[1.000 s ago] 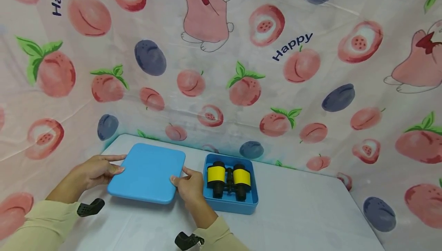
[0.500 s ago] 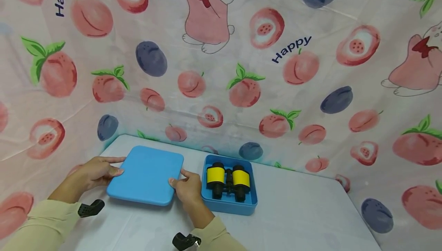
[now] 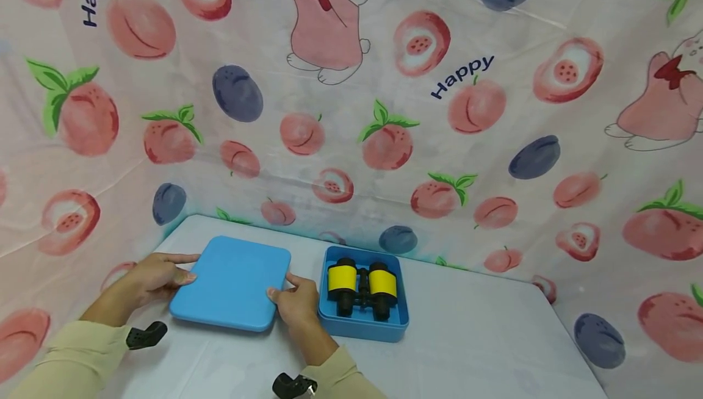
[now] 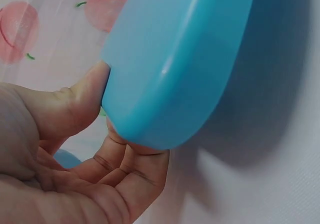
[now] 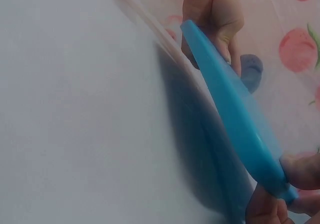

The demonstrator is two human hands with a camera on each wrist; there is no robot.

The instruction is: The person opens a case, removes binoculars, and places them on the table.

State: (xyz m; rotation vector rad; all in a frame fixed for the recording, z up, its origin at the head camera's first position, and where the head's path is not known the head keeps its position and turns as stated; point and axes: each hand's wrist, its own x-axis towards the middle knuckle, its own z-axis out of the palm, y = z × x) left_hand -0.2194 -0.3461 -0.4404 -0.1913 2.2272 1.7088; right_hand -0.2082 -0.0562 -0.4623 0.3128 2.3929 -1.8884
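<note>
Facing smooth side up: held blue lid (image 3: 232,283), long axis unclear

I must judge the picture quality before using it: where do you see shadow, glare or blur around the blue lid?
Head view: fairly even light, clear outlines on the blue lid and binoculars; left wrist view: a bright highlight on the lid's rounded edge, a dark shadow on the white table; right wrist view: dimmer, the lid's shadow broad and soft-edged.
</note>
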